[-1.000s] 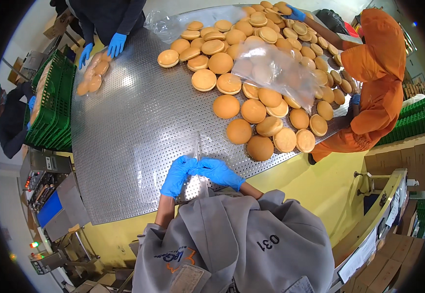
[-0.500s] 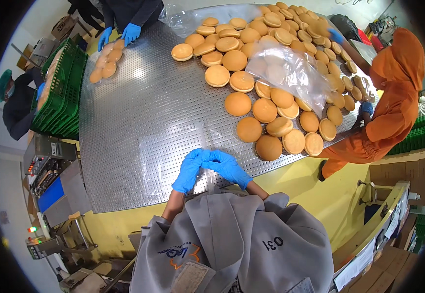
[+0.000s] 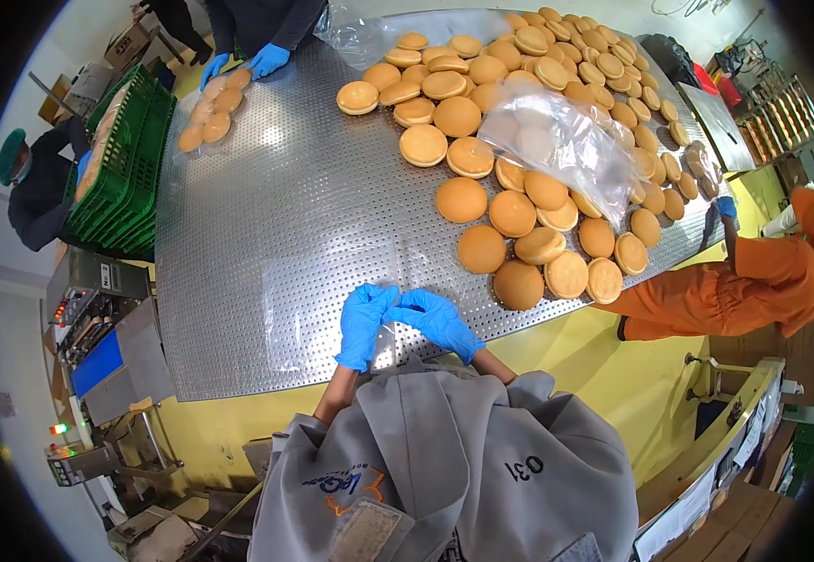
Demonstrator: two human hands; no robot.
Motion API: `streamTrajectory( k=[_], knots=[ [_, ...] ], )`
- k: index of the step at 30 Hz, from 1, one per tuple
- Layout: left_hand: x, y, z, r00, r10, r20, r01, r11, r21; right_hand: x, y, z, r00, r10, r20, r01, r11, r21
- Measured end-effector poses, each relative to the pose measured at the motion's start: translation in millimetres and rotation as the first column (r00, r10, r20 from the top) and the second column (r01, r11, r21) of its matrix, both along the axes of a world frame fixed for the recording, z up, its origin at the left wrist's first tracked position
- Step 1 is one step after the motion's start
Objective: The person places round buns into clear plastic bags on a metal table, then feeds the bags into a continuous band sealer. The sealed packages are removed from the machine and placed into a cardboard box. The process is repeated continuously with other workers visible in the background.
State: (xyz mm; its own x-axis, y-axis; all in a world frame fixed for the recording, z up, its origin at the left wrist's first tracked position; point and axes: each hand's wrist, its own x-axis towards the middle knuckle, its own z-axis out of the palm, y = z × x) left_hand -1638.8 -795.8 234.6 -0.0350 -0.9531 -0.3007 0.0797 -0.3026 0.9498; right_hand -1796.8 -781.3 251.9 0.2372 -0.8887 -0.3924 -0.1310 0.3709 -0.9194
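Observation:
My left hand (image 3: 363, 326) and my right hand (image 3: 437, 323), both in blue gloves, come close together over the near edge of the perforated metal table (image 3: 266, 215). Their fingertips are pinched on a clear plastic bag (image 3: 385, 348), which hangs between them toward my body and is hard to make out against the shiny metal. Right of my hands lie many round golden buns (image 3: 519, 284), some on edge, spread toward the far right. Another clear plastic bag (image 3: 557, 140) rests on top of those buns.
At the far left, a person's blue-gloved hands (image 3: 269, 61) are by a bag of buns (image 3: 208, 112). Green crates (image 3: 135, 178) stand along the left edge, with a machine (image 3: 107, 290) below them. A person in orange (image 3: 725, 290) is at the right. Another clear bag (image 3: 355, 33) lies at the back.
My hands have drawn slightly apart, with the fingertips still pinched. The person in orange has leaned away from the table to the right.

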Motion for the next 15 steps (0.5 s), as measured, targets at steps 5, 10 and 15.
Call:
streamTrajectory(
  k=[5,10,15],
  knots=[
    [-11,2,6,0.911,0.005,0.412,-0.01,1.0,0.012,-1,0,-20,0.997,0.046,-0.055,-0.048,0.998,-0.041],
    [-17,-2,-22,0.964,0.24,-0.113,-0.244,0.969,-0.023,-2,1,-21,1.0,-0.012,0.016,0.012,0.999,-0.044],
    [-2,-9,-40,0.865,0.379,-0.329,-0.339,0.925,0.174,-4,3,-28,0.999,0.015,0.041,-0.01,0.994,-0.106]
  ],
)
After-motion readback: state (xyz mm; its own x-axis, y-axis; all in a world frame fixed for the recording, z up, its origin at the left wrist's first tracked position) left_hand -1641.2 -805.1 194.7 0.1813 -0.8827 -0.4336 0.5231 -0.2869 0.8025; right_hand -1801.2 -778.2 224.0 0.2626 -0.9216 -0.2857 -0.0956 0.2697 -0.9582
